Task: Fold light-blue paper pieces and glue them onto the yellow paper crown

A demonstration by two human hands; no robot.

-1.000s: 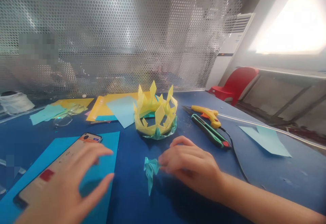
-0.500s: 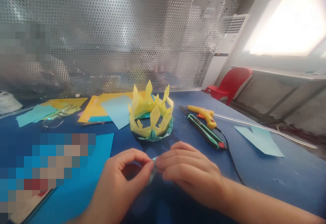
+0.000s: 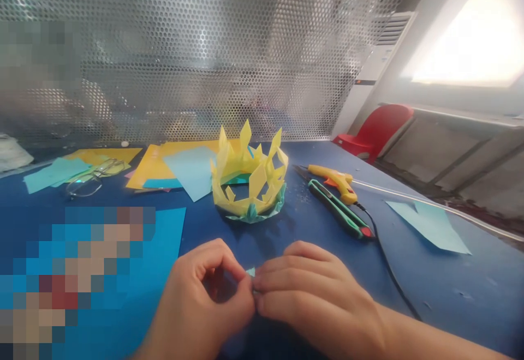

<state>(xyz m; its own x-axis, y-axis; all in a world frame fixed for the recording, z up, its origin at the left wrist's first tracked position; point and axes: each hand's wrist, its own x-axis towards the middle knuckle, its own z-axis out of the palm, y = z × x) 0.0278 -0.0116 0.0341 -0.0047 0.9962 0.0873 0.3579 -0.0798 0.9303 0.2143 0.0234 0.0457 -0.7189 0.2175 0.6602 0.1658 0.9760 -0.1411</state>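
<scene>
Low in the head view, my left hand (image 3: pixel 208 294) pinches a small piece of light teal paper (image 3: pixel 251 271) between thumb and forefinger. My right hand (image 3: pixel 315 289) closes on the same piece from the other side, its fingertips meeting those of the left. Most of the paper is hidden behind the fingers. Just beyond my hands, a yellow paper crown (image 3: pixel 249 185) with pointed diamond tips stands upright on the blue table (image 3: pixel 429 289). Folded teal paper (image 3: pixel 254 214) runs along the crown's lower front edge.
Right of the crown lie a green utility knife (image 3: pixel 338 207) and a yellow glue gun (image 3: pixel 333 180) with a black cord. A pale blue sheet (image 3: pixel 429 226) is farther right. Eyeglasses (image 3: pixel 84 185), coloured papers (image 3: pixel 192 169) and a bright blue sheet (image 3: pixel 164 262) are left. Perforated metal panel (image 3: pixel 184 76) behind.
Both hands stay together on the small teal paper, of which less now shows between the fingers. The view has shifted slightly; the things on the table have not visibly moved.
</scene>
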